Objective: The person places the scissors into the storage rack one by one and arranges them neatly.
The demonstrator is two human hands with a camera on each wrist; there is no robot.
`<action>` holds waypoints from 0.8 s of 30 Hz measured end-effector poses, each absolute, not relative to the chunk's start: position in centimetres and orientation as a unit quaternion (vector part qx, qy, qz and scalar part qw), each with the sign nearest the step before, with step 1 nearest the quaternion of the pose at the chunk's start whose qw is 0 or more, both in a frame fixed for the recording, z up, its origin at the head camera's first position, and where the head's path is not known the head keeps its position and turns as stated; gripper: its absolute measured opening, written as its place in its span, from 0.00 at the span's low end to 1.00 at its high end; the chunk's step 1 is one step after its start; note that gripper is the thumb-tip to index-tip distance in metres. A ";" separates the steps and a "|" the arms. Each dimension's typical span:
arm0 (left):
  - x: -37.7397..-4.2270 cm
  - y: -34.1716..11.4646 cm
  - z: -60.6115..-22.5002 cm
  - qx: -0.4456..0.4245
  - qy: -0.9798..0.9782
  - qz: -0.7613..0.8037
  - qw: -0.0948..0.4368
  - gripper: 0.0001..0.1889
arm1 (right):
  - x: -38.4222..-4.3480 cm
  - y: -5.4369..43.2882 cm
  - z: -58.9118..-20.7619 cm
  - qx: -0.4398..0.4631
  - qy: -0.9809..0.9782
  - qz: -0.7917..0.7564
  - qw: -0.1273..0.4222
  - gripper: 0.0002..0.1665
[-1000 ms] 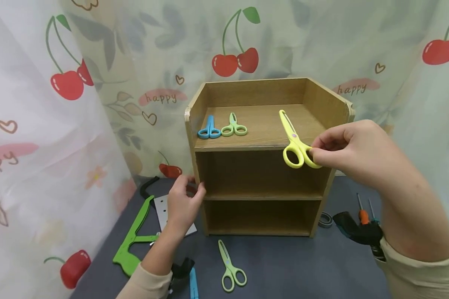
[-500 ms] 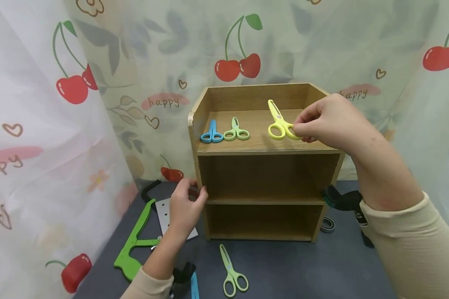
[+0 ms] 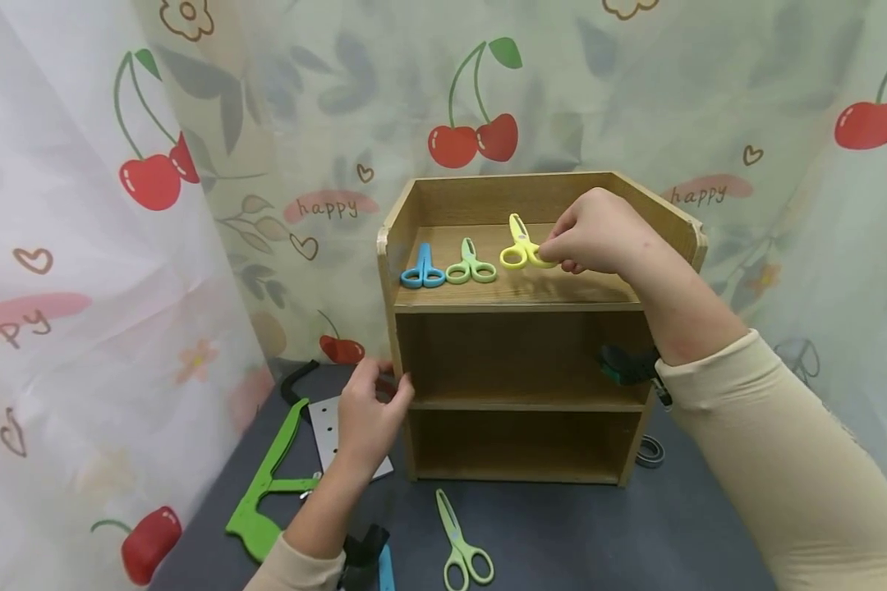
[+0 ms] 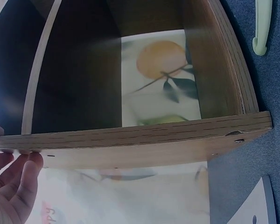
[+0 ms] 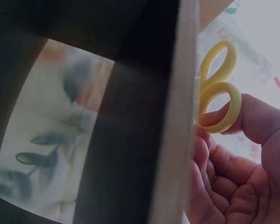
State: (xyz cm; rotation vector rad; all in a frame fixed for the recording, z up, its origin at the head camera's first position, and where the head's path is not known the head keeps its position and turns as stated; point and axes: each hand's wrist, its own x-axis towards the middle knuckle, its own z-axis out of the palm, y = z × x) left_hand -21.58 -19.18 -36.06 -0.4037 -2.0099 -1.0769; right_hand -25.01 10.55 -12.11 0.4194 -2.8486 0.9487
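yellow scissors [image 3: 521,240] hung at the top level of the wooden shelf unit [image 3: 517,405], blades pointing toward its back panel, just beside the green scissors on the shelf [image 3: 469,263]; whether their tip touched the board could not be told. your right hand [image 3: 597,234] pinched one handle loop between thumb and finger, while your left hand [image 3: 365,414] gripped the unit's side panel. the step in hand appeared to be setting the pair into the row; the next move seemed to call for lowering it flat, loops toward the front edge, and easing the pinch without nudging its neighbour.

counted, the scissors in plain sight came to four: one yellow; two green, including the green scissors on the table [image 3: 456,535]; and one blue, the blue scissors [image 3: 425,263] at the row's left end. the unit had three levels, the lower two bare. around it on the gray table [image 3: 562,533] lay one green tool [image 3: 255,502], one white plate with holes [image 3: 327,431], one gray ring [image 3: 650,451], and one blue piece [image 3: 387,570], mostly hidden, its kind unclear.
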 end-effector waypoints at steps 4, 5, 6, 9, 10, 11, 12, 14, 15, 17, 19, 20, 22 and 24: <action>-21.5 -19.1 -35.8 -0.161 -0.793 -0.428 0.402 0.07 | -26.0 10.3 -12.3 0.134 -0.940 0.311 0.050 0.10; -21.5 -19.0 -35.8 -0.162 -0.793 -0.428 0.402 0.07 | -26.2 10.2 -12.4 0.134 -0.940 0.311 0.049 0.10; -21.5 -19.0 -35.8 -0.163 -0.792 -0.428 0.404 0.07 | -26.4 10.2 -12.4 0.133 -0.940 0.310 0.048 0.10; -21.5 -19.0 -35.7 -0.164 -0.791 -0.428 0.405 0.07 | -26.9 10.1 -12.7 0.135 -0.943 0.302 0.047 0.09; -21.5 -19.0 -35.7 -0.164 -0.791 -0.428 0.405 0.07 | -27.0 10.1 -12.8 0.136 -0.943 0.300 0.046 0.08; -21.5 -19.0 -35.7 -0.164 -0.791 -0.429 0.404 0.08 | -27.1 10.0 -12.9 0.135 -0.945 0.295 0.047 0.08; -21.5 -19.0 -35.7 -0.164 -0.791 -0.430 0.403 0.08 | -27.2 10.0 -13.0 0.133 -0.945 0.295 0.044 0.08; -21.5 -19.0 -35.7 -0.162 -0.792 -0.432 0.400 0.08 | -27.3 10.0 -13.1 0.132 -0.948 0.287 0.043 0.09; -21.4 -19.0 -35.7 -0.162 -0.792 -0.432 0.399 0.08 | -27.4 10.0 -13.2 0.132 -0.949 0.283 0.043 0.09; -21.4 -19.0 -35.7 -0.160 -0.793 -0.433 0.397 0.08 | -27.4 10.0 -13.4 0.129 -0.952 0.275 0.044 0.11; -21.5 -19.0 -35.8 -0.159 -0.795 -0.432 0.395 0.08 | -27.6 10.1 -13.6 0.128 -0.954 0.268 0.046 0.12; -21.5 -19.1 -35.8 -0.159 -0.795 -0.432 0.395 0.08 | -27.7 10.2 -13.7 0.127 -0.954 0.266 0.047 0.12; -21.5 -19.1 -36.0 -0.158 -0.796 -0.430 0.395 0.08 | -27.8 10.3 -13.9 0.127 -0.955 0.265 0.047 0.14; -21.5 -19.2 -36.1 -0.159 -0.797 -0.429 0.396 0.08 | -27.9 10.3 -14.1 0.129 -0.954 0.265 0.047 0.15</action>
